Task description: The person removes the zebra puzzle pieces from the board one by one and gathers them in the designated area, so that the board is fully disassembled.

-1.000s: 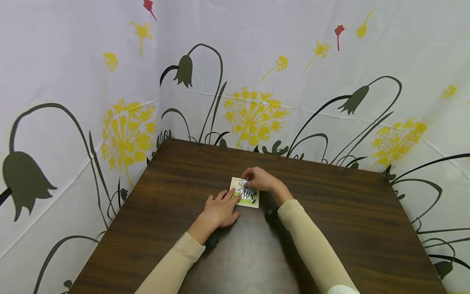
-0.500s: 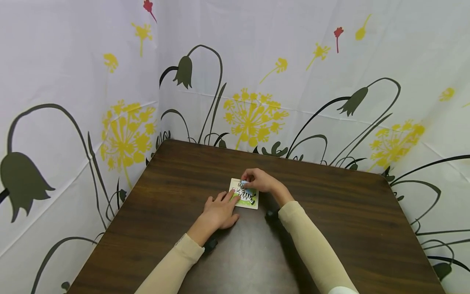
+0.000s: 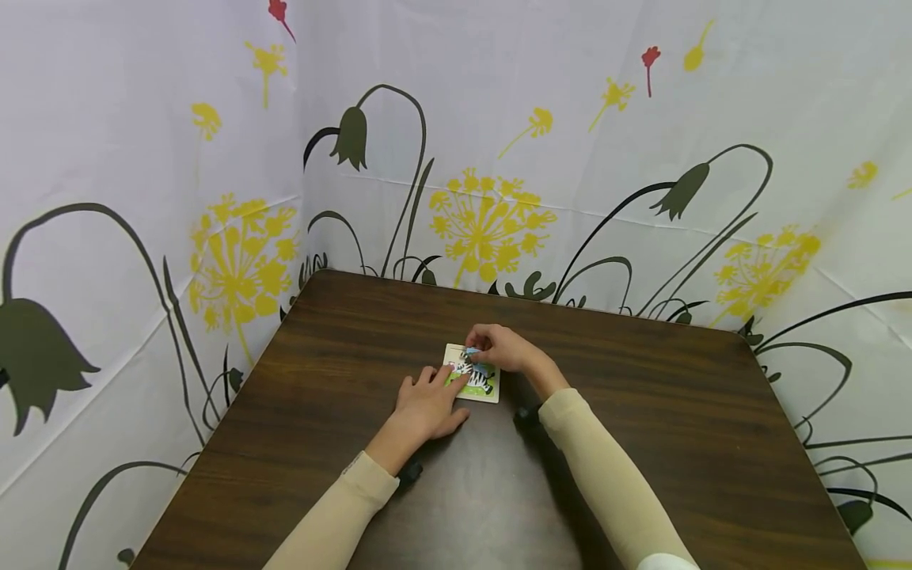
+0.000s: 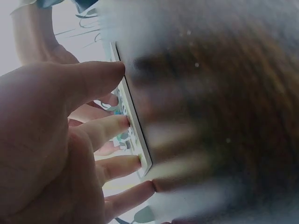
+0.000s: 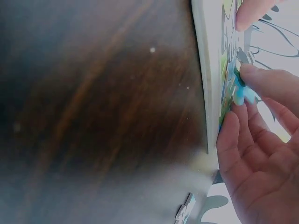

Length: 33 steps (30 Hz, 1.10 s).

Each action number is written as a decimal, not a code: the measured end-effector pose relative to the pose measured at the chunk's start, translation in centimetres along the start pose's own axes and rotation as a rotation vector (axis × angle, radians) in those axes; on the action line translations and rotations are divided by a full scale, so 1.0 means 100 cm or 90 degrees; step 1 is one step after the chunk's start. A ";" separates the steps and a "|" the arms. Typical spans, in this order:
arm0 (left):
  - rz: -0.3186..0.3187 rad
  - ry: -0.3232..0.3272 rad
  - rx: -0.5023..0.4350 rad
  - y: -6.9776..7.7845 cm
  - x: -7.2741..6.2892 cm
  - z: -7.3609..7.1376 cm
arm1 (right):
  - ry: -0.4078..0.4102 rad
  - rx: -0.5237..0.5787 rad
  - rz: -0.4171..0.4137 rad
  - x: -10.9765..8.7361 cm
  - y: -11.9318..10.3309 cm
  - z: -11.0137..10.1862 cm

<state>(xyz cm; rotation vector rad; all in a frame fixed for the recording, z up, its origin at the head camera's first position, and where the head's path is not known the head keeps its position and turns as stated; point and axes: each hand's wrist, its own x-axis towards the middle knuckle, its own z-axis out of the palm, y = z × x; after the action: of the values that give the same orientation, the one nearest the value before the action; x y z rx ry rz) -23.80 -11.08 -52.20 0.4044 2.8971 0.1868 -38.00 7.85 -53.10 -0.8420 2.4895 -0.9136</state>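
A small square jigsaw puzzle board (image 3: 452, 352) with a pale rim and a zebra picture lies on the table. My left hand (image 3: 427, 408) is spread beside it, fingertips resting on its near-left part. In the left wrist view, those fingers (image 4: 117, 168) are nearly straight along the board's edge. From the far right, my right hand (image 3: 504, 348) reaches over the board and pinches a blue puzzle piece (image 5: 239, 93) between thumb and fingers. That piece is tilted against the board's surface, and the fingers partly cover it.
The dark wood-grain table (image 3: 641, 396) extends around the board. Another loose puzzle piece (image 5: 186, 210) lies beyond the board in the right wrist view. A white cloth (image 3: 499, 95) printed with flowers hangs behind the table and along its sides.
The blue piece in my right fingers has turned slightly over the board. My left hand stays on the board with little movement, and the head view has shifted a little.
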 end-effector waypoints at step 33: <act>-0.011 0.007 0.010 0.000 0.004 -0.003 | -0.031 0.082 -0.040 -0.004 0.004 -0.011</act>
<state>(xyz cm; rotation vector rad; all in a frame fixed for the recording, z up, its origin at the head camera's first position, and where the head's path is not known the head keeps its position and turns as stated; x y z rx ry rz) -24.25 -11.01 -52.01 0.3813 2.9144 0.1638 -38.46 8.87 -52.51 -0.8924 2.3472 -1.0488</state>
